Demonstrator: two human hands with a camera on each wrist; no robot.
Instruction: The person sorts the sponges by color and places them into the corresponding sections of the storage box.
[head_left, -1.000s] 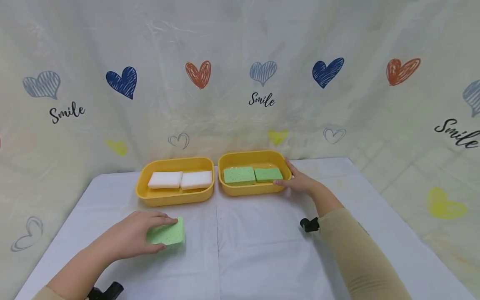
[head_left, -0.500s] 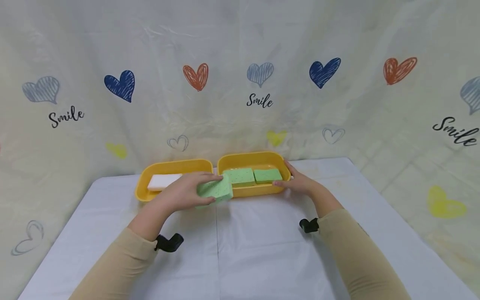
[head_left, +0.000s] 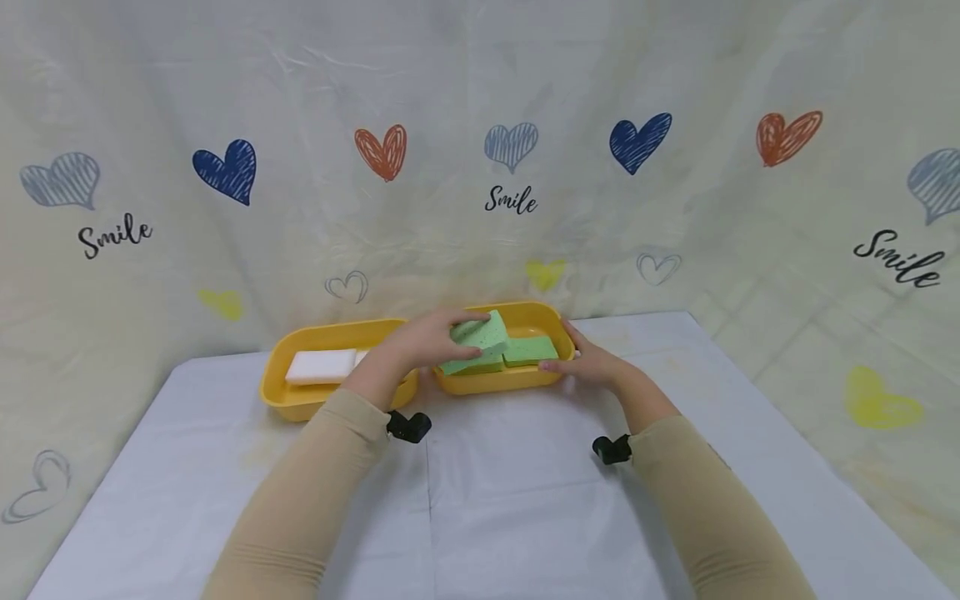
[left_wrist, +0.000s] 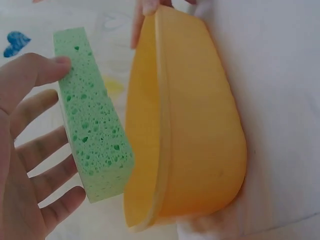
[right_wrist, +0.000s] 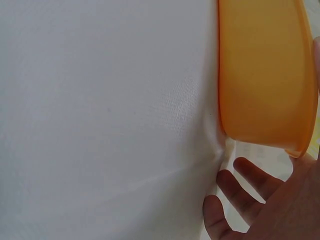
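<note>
My left hand [head_left: 429, 340] holds a light green sponge [head_left: 483, 332] by its edges, thumb on one side and fingers on the other. In the left wrist view the pored sponge [left_wrist: 92, 112] is tilted beside the rim of the right yellow tray [left_wrist: 200, 115]. Two green sponges lie in that tray; the right one [head_left: 531, 351] shows, while the other [head_left: 474, 365] is partly covered by the held sponge. At the tray's right end, my right hand [head_left: 596, 364] grips the rim, thumb at the front and index finger around the end. Its other fingers spread free in the right wrist view.
A second yellow tray [head_left: 300, 411] stands to the left, with white sponges [head_left: 321, 367] in it, partly hidden by my left forearm. Both trays sit at the far edge of the white-covered table [head_left: 510, 483]. Behind hangs a heart-printed curtain [head_left: 442, 242].
My left hand has carried the green sponge from the table, at front left, up and rightward over the right tray. My right hand has stayed on that tray's end.
</note>
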